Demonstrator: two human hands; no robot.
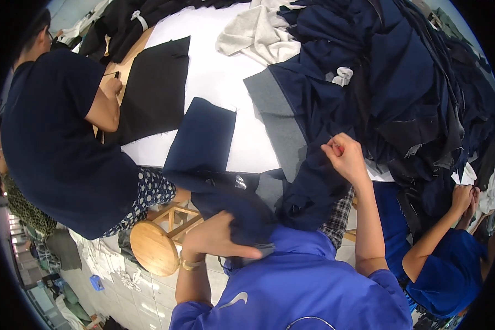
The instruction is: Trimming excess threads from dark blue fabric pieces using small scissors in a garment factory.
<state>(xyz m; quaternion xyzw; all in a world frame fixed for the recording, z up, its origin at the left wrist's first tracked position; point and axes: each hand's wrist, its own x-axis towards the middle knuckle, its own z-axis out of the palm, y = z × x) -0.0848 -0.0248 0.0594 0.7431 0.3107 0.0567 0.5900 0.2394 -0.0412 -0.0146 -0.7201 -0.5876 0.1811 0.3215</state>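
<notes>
Navy cloth (247, 203) runs from the table's near edge down over my lap. My left hand (212, 236), with a gold-coloured bracelet at the wrist, grips this cloth; the thumb stretches across it and the fingertips are hidden in the folds. Higher up on the right, my right hand (344, 159) is raised over more navy cloth, thumb and fingers pinched together. A little red shows between those fingers, but what they hold is too small to name. A grey panel (278, 115) edged with navy lies just left of that hand.
A large heap of navy garments (407, 71) covers the right of the white table (203, 71). Cream cloth (261, 36) lies at the back, a black panel (154, 91) at left. Co-workers sit at left (66, 137) and right (451, 269). A wooden stool (154, 247) stands at lower left.
</notes>
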